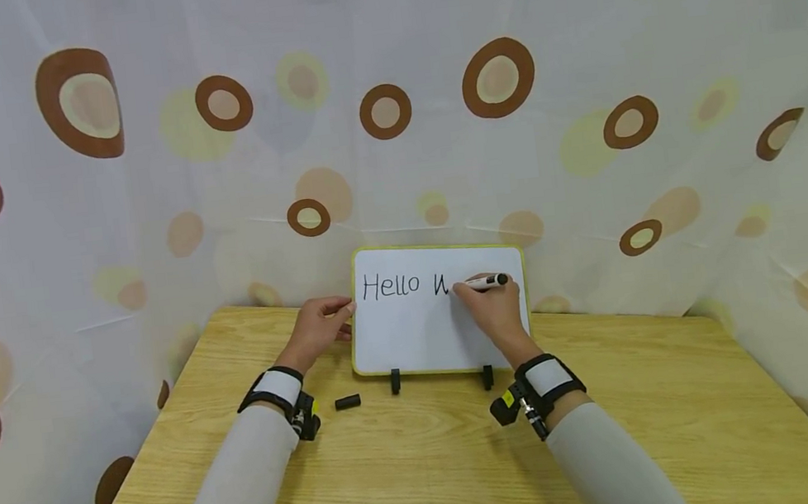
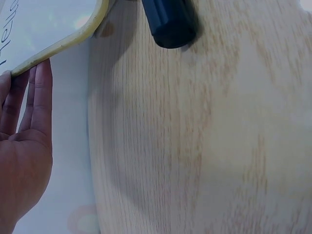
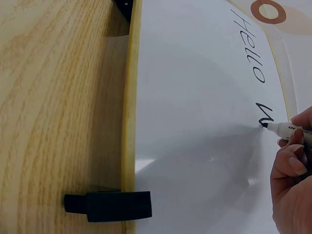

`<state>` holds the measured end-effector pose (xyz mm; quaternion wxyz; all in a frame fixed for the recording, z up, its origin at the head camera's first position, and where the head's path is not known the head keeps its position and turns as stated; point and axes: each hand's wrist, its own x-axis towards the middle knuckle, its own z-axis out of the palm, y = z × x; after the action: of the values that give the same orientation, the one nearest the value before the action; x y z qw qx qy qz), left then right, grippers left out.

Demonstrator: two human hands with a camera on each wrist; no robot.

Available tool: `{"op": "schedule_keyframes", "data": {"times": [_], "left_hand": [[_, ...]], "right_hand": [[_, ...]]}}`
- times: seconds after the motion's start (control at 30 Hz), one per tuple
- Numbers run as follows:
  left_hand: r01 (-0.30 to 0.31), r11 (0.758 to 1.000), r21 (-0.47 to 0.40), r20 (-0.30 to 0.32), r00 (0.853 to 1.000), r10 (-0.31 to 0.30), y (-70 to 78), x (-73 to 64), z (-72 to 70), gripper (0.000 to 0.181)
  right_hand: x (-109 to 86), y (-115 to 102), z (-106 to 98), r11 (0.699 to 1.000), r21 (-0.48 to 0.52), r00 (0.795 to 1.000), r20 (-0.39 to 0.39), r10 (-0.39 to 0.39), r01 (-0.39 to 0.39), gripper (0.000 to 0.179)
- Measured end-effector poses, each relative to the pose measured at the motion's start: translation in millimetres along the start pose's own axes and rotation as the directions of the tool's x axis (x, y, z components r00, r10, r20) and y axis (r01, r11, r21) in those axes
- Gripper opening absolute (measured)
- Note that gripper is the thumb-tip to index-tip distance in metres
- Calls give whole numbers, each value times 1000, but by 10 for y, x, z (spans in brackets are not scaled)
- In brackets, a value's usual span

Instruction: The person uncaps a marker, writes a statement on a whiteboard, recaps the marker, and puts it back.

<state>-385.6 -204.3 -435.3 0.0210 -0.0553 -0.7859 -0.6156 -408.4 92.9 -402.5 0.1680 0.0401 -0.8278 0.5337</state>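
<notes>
A small whiteboard (image 1: pixel 406 339) with a yellow rim leans back on the table, "Hello" and the start of another letter written on it in black. At its left edge my left hand (image 1: pixel 314 330) pinches the rim, thumb at the front and fingers behind. My right hand (image 1: pixel 496 310) grips a white marker (image 3: pixel 282 130) with a black end. The marker's black tip meets the board at the unfinished stroke, which looks like a "W" in part. A black marker cap (image 1: pixel 348 402) lies on the table, between my left wrist and the board.
Two black stand feet (image 1: pixel 395 381) hold the board's lower edge on the wooden table (image 1: pixel 413 467). Behind the table hangs a pale curtain (image 1: pixel 439 165) with brown and yellow circles. Both wrists wear strapped cameras (image 1: pixel 306 417).
</notes>
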Motion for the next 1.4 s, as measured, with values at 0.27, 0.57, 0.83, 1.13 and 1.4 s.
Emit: {"op": "schedule_keyframes", "data": {"times": [0.27, 0.57, 0.83, 1.13, 1.4], "left_hand": [[-8, 1000, 1, 3, 1000, 8, -17, 3, 20, 36], [8, 1000, 0, 5, 1000, -8, 8, 12, 34, 36], [14, 1000, 0, 26, 1000, -14, 10, -9, 14, 37], [9, 1000, 13, 21, 1000, -9, -45, 13, -29, 37], [31, 1000, 8, 8, 999, -31, -52, 3, -48, 38]], "right_hand": [[95, -57, -31, 999, -23, 999, -46, -29, 28, 16], [148, -76, -54, 997, -58, 993, -95, -64, 59, 17], [77, -76, -88, 999, 18, 996, -79, -50, 52, 16], [42, 5, -112, 999, 39, 996, -88, 11, -7, 17], [36, -11, -72, 1000, 8, 997, -78, 8, -7, 18]]}}
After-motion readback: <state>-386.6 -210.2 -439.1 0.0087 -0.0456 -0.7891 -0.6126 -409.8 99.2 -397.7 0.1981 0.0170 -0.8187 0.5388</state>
